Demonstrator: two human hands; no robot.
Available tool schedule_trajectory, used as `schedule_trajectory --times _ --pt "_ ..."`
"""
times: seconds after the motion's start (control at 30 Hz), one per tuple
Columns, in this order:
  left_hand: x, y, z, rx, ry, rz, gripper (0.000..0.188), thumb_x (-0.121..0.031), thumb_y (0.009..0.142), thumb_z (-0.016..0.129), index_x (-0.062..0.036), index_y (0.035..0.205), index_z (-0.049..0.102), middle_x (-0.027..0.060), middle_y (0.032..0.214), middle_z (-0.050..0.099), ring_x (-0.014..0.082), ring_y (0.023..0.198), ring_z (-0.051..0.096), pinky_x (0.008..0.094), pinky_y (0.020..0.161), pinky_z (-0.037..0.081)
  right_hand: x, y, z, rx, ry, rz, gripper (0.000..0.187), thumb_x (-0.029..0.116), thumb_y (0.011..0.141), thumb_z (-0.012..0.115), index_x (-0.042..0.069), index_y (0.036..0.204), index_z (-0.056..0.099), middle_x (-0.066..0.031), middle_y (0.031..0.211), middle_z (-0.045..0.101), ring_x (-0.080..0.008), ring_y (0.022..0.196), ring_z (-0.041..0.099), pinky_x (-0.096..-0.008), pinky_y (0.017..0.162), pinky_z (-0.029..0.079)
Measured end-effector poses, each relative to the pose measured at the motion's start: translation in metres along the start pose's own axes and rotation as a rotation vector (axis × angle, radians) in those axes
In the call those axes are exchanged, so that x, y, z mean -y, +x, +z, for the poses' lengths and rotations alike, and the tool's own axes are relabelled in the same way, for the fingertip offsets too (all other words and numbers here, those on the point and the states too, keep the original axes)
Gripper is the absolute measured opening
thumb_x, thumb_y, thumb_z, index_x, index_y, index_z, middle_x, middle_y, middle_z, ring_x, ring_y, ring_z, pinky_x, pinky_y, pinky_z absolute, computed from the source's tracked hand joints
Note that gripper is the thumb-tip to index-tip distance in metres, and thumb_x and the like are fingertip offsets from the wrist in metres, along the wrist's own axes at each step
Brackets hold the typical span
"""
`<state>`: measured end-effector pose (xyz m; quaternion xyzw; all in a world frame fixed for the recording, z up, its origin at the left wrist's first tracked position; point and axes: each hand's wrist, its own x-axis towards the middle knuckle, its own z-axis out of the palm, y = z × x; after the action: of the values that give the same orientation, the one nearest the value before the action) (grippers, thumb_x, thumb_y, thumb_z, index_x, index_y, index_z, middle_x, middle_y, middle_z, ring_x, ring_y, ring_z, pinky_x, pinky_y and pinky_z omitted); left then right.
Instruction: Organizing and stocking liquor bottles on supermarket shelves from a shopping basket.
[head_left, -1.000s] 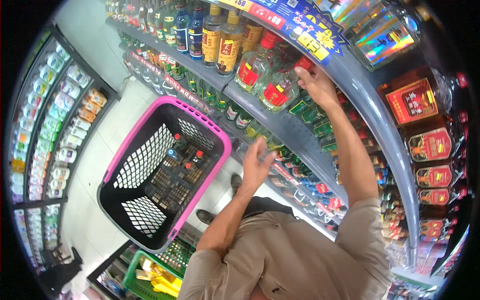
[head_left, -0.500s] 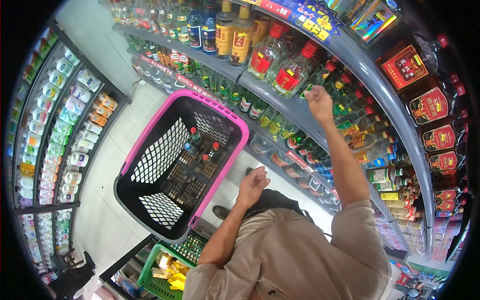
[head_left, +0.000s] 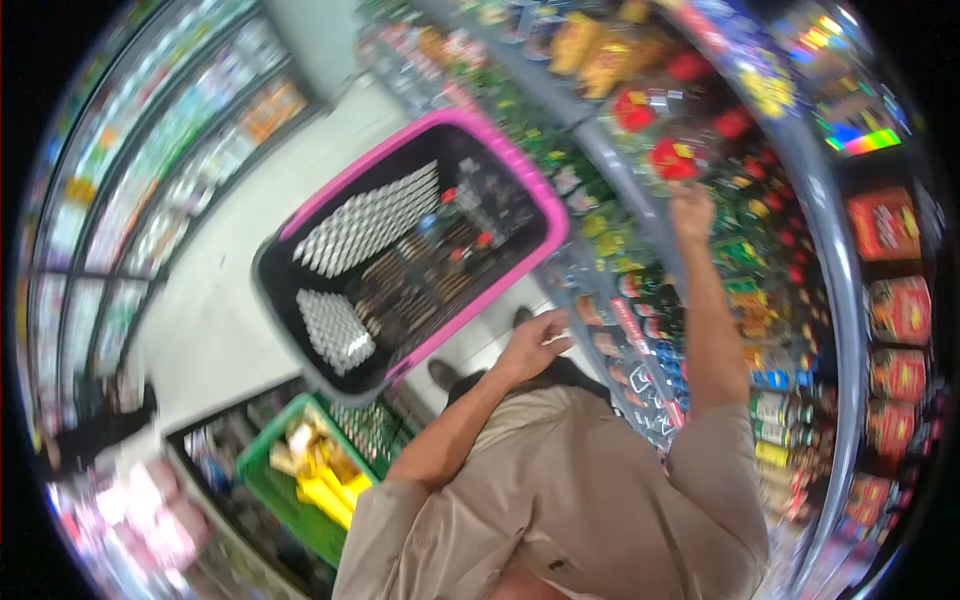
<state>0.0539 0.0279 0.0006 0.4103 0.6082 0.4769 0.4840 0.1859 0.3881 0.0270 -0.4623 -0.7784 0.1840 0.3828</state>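
Note:
My right hand reaches up to the shelf edge, just below a large clear bottle with a red label. Its fingers are smeared by motion, so whether they touch or hold anything is unclear. Waist-high in front of me is my left hand, with loosely bent fingers and nothing visible in it. Left of it, a black shopping basket with a pink rim contains a few bottles with red and blue caps.
Shelves of bottles curve along the right, behind a grey shelf edge. A green crate with yellow packets stands at the lower left. Farther left are shelves of pale containers. A dark-clothed person's limb shows at the left edge.
The view has turned and is now blurred. My right hand has come closer to the red-labelled bottle. The left hand remains near my waist; the basket still holds its bottles.

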Motion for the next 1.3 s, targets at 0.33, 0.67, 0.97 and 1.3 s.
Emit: schedule_trajectory --times 0.33,0.67,0.97,1.3 --pt "-0.030 -0.024 -0.012 -0.121 -0.277 0.034 0.040 -0.018 0.087 0.068 -0.0025 0.123 0.058 0.0122 0.113 0.066 0.0240 0.105 0.063 0.0370 0.093 0.050 0.023 -0.010 -0.006 0.073 0.323 0.469 0.060 0.016 0.087 0.070 -0.016 0.130 0.042 -0.0114 0.093 0.067 -0.0179 0.083 0.066 -0.0289 0.067 0.054" --pt "-0.010 -0.063 -0.088 -0.633 -0.714 -0.061 0.029 -0.002 0.087 0.066 0.0002 0.116 0.059 0.0065 0.104 0.067 0.0124 0.097 0.062 0.0278 0.087 0.051 0.146 -0.100 0.013 0.524 0.500 0.422 0.030 0.009 0.092 0.063 -0.007 0.117 0.057 -0.0123 0.094 0.067 -0.0175 0.078 0.067 -0.0287 0.068 0.056" --pt "0.035 -0.080 -0.183 -1.074 -0.992 -0.135 0.024 -0.003 0.086 0.067 0.0008 0.108 0.058 0.0068 0.090 0.066 0.0150 0.076 0.064 0.0275 0.067 0.052 0.227 -0.124 0.106 0.873 0.464 0.301 0.027 0.012 0.091 0.063 -0.005 0.112 0.060 -0.0105 0.088 0.068 -0.0155 0.075 0.067 -0.0269 0.065 0.055" --pt "0.122 -0.013 -0.204 -1.023 -0.737 -0.451 0.042 -0.006 0.084 0.066 0.0065 0.121 0.052 0.0132 0.101 0.066 0.0188 0.086 0.064 0.0299 0.073 0.052 0.188 -0.129 0.277 1.129 0.108 0.023 0.039 0.022 0.084 0.069 -0.004 0.111 0.061 -0.0164 0.093 0.070 -0.0248 0.079 0.068 -0.0337 0.070 0.054"
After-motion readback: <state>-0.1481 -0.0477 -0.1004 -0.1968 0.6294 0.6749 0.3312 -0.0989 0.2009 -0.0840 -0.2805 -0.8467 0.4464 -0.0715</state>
